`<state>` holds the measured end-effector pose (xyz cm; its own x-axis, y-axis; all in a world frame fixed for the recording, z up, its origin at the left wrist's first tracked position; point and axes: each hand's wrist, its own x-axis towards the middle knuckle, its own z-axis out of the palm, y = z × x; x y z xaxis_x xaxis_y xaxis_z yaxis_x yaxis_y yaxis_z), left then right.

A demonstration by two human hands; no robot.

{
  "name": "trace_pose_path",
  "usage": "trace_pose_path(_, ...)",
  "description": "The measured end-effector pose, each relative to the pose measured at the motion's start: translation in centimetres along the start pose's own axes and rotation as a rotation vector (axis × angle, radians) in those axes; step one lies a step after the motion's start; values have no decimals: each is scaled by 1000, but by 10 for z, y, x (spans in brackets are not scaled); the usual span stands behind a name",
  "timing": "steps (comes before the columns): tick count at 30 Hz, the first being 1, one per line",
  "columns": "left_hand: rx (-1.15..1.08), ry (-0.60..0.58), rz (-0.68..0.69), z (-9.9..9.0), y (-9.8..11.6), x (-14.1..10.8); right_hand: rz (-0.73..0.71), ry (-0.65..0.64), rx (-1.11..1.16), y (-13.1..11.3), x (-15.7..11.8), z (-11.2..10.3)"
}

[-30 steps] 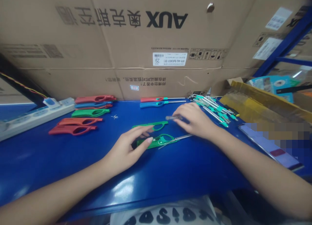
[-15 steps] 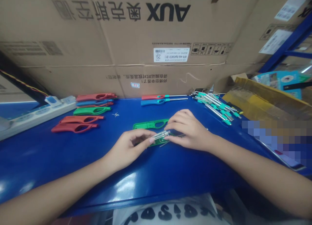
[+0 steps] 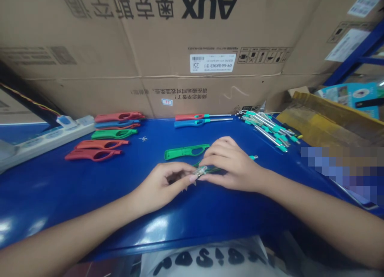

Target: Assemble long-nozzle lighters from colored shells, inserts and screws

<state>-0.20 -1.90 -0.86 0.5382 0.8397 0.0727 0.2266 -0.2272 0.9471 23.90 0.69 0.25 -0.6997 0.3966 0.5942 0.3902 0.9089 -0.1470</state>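
A small clear fuel tank (image 3: 200,171) with a metal valve end is pinched in the thumb and fingers of my left hand (image 3: 163,183). At its other end, the fingertips of my right hand (image 3: 231,163) close on it. Bits of a green lighter handle half show under and between the fingers, mostly hidden. Just beyond my hands, another green lighter handle half (image 3: 177,153) lies with its hollow side up. A teal-and-metal tip (image 3: 254,157) pokes out behind my right hand.
Red, orange, blue and green lighter handles (image 3: 93,154) lie at left by a white power strip (image 3: 82,127). Two assembled lighters (image 3: 192,123) lie at the back, metal lighter tubes (image 3: 270,131) at right. Small pins (image 3: 143,139) lie loose. A cardboard box (image 3: 162,65) stands behind.
My left hand and the clear tank have moved slightly right and down. More of the tank is now covered by my fingers. The teal tip behind my right hand shows more.
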Motion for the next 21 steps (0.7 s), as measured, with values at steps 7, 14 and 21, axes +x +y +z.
trace_pose_path(7, -56, 49, -23, -3, 2, 3, 22, 20, -46, 5, -1, -1)
trace_pose_path(14, -46, 3, -32, -2, -1, 2, -16, -26, -45, 4, -1, 1)
trace_pose_path(21, -46, 10, -39, -2, -1, 4, 34, -3, 39, 2, -2, 1)
